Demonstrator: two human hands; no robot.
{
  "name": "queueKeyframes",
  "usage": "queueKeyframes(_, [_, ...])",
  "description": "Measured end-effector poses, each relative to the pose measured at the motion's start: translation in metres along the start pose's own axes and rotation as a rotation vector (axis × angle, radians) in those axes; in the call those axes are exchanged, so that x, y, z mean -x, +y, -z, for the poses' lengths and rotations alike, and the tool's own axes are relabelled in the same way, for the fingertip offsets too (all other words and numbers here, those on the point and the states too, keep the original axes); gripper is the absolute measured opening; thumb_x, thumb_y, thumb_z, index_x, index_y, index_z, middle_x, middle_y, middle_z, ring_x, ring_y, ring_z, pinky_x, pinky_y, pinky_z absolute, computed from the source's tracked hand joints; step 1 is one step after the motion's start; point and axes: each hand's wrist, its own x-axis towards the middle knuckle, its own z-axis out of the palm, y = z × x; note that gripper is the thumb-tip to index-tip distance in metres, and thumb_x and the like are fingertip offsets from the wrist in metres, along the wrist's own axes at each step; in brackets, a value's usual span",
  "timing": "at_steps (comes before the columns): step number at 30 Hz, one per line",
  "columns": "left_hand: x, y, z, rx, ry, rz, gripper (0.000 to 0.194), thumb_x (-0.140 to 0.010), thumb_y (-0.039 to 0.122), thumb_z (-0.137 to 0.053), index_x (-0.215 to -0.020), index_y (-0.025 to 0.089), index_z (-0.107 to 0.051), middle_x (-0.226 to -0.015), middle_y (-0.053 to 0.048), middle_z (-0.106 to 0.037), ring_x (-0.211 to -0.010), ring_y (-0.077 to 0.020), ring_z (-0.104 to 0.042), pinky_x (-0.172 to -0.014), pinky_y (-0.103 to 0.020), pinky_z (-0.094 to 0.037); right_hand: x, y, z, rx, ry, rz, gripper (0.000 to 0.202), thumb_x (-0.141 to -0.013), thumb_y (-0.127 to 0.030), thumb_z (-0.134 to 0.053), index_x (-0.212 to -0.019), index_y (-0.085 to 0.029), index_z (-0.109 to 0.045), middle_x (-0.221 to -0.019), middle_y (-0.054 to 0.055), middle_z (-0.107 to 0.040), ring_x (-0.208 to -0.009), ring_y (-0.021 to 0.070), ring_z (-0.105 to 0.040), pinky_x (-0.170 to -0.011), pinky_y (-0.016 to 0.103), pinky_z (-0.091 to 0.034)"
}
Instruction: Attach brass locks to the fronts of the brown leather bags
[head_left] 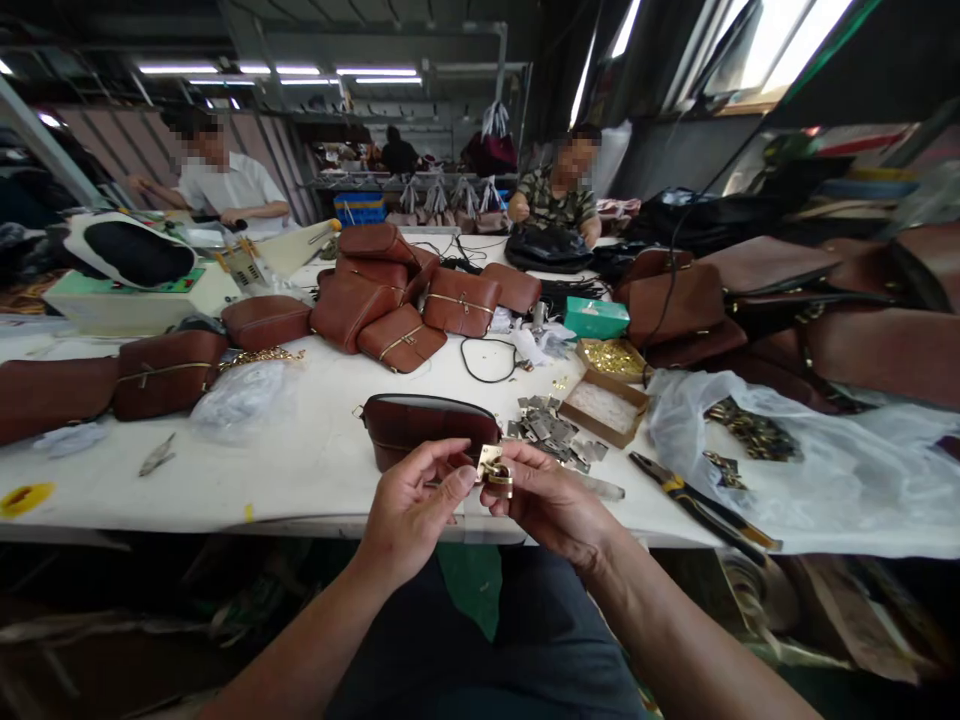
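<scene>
Below the frame's centre, the left hand (416, 500) and right hand (547, 495) face each other, each grip pinched closed on a gold padlock clasp (498, 482). Just beyond, a dark brown bag (405, 430) stands on the worktop (300, 475), metal plates (553, 430) to its right; farther, brown bags (459, 300) are heaped above centre.

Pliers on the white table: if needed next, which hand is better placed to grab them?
Probably the right hand: the pliers lie on its side, nearer to it than to the left hand. Both hands have fingers on the gold-coloured lock, so the right would need freeing first.
</scene>
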Motion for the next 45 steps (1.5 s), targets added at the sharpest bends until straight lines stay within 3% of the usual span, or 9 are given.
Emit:
queueKeyframes(7, [0.012,0.001,-0.002,0.011,-0.022,0.008,0.042,-0.089,0.044,-0.079,-0.119,0.015,-0.073,-0.091,-0.005,-0.072,-0.073,-0.0123,-0.064,-0.053,-0.018,-0.052,0.009,0.024,0.004,-0.108,-0.063,-0.054,0.032,-0.078,-0.027,-0.091,-0.103,-0.017,-0.074,-0.078,0.0,-0.072,-0.062,0.0099,-0.069,-0.06,0.018,-0.055])
queueKeyframes(16, [0.013,0.012,-0.012,-0.046,-0.037,0.033,0.034,-0.085,0.041,-0.083,-0.104,0.015,-0.07,-0.084,-0.003,-0.071,-0.064,-0.0097,-0.061,-0.048,-0.016,-0.051,0.011,0.031,0.006,-0.18,-0.041,-0.067,0.034,-0.076,-0.023,-0.091,-0.104,-0.014,-0.074,-0.069,-0.002,-0.069,-0.057,0.0091,-0.065,-0.053,0.016,-0.053])
queueKeyframes(25, [0.012,0.005,-0.011,-0.06,-0.022,0.079,0.03,-0.086,0.039,-0.081,-0.098,0.016,-0.067,-0.088,-0.002,-0.072,-0.074,-0.014,-0.07,-0.061,-0.022,-0.062,0.012,0.029,0.007,-0.201,0.027,-0.038,0.037,-0.073,-0.028,-0.094,-0.103,-0.015,-0.078,-0.081,0.001,-0.073,-0.064,0.0094,-0.065,-0.055,0.017,-0.051])
queueKeyframes(29, [0.011,-0.004,-0.014,0.052,0.081,0.067,0.03,-0.083,0.035,-0.084,-0.096,0.017,-0.064,-0.09,0.0,-0.072,-0.075,-0.0139,-0.073,-0.065,-0.023,-0.064,0.017,0.03,-0.003,-0.174,0.159,0.052,0.036,-0.072,-0.027,-0.095,-0.102,-0.018,-0.079,-0.093,0.002,-0.074,-0.076,0.0106,-0.066,-0.063,0.019,-0.051])
queueKeyframes(34, [0.013,-0.013,-0.027,0.193,0.207,-0.011,0.034,-0.081,0.031,-0.085,-0.102,0.017,-0.062,-0.094,-0.001,-0.071,-0.079,-0.0129,-0.073,-0.07,-0.024,-0.065,0.024,0.041,-0.017,-0.099,0.317,0.277,0.035,-0.066,-0.023,-0.097,-0.097,-0.021,-0.079,-0.094,0.0,-0.073,-0.081,0.0115,-0.063,-0.072,0.022,-0.05])
queueKeyframes(41, [0.017,-0.019,-0.043,0.231,0.272,-0.06,0.035,-0.084,0.033,-0.083,-0.11,0.016,-0.067,-0.096,-0.006,-0.077,-0.085,-0.017,-0.076,-0.078,-0.028,-0.065,0.029,0.052,-0.014,-0.01,0.319,0.381,0.029,-0.076,-0.025,-0.091,-0.101,-0.024,-0.077,-0.092,0.0,-0.074,-0.084,0.0141,-0.066,-0.079,0.027,-0.053])
queueKeyframes(45, [0.017,-0.018,-0.041,0.15,0.28,-0.077,0.032,-0.084,0.032,-0.082,-0.109,0.016,-0.07,-0.098,-0.006,-0.078,-0.085,-0.0152,-0.075,-0.078,-0.024,-0.062,0.035,0.053,-0.012,0.374,0.258,0.567,0.021,-0.086,-0.021,-0.081,-0.105,-0.027,-0.077,-0.107,0.004,-0.072,-0.099,0.0193,-0.068,-0.086,0.033,-0.056])
